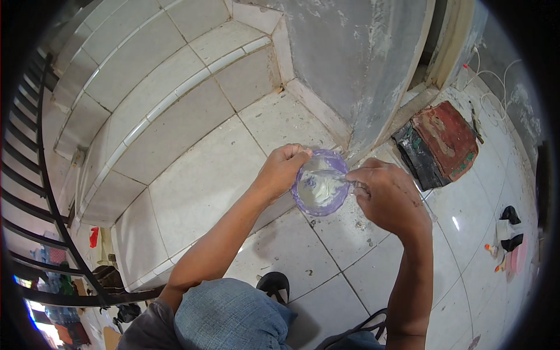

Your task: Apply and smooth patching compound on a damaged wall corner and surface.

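My left hand (279, 174) is closed on the left rim of a small round plastic bowl (333, 205) with a purple edge. Thick white paste (322, 191) lies in the bowl and smears its inner wall. From the right, my closed right hand (389, 195) grips a pale, spoon-like stirring tool (334, 174) that reaches over the rim into the bowl. Its lower end is hard to make out against the paste. The bowl is held up in front of my knee, above the tiled floor.
Tiled steps (175, 146) rise at the left, beside a black metal railing (44, 157). A grey plastered wall (344, 58) stands ahead. A worn red and black bag-like item (443, 140) lies right of it. Crumbs dot the floor (326, 280); a pink item (518, 256) sits far right.
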